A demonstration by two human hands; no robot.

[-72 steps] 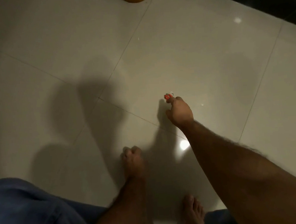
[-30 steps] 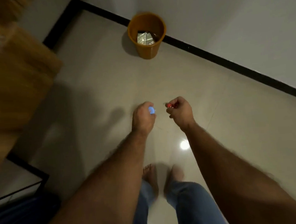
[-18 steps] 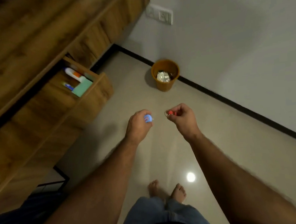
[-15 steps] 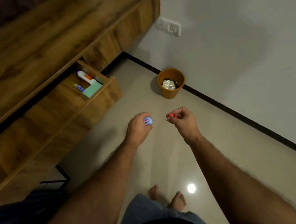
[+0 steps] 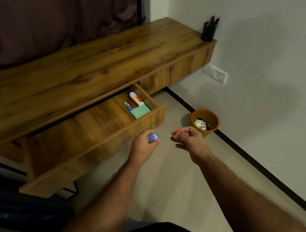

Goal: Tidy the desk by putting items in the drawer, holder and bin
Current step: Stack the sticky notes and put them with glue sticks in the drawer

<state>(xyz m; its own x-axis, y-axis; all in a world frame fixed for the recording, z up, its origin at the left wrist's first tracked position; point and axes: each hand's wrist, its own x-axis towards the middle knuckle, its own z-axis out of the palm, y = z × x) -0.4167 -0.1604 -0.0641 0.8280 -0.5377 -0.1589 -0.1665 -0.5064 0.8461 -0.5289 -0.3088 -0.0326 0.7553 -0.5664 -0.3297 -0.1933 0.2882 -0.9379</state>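
Observation:
My left hand (image 5: pixel 143 148) grips a small blue round object (image 5: pixel 152 138) with a red label, just in front of the open wooden drawer (image 5: pixel 94 138). My right hand (image 5: pixel 189 138) pinches a tiny red item (image 5: pixel 178 132) with a bit of metal on it. Both hands hover over the floor, a little apart. In the drawer's right end lie a white glue bottle (image 5: pixel 135 98), a small blue tube (image 5: pixel 128 106) and a green pad (image 5: pixel 141 110). The orange bin (image 5: pixel 205 122) stands on the floor right behind my right hand. A dark pen holder (image 5: pixel 208 30) sits on the desk's far right corner.
The long wooden desk (image 5: pixel 91 65) runs along a dark curtain (image 5: pixel 55 22). A wall socket (image 5: pixel 215 74) is on the white wall to the right. A dark blue object (image 5: pixel 22 208) lies low at the left. Shiny wrappers (image 5: pixel 201 124) fill the bin.
I rose from the floor, where my right hand picked up the red item. The view swung up to the desk, drawer and bin; both hands kept their items, now nearer the drawer.

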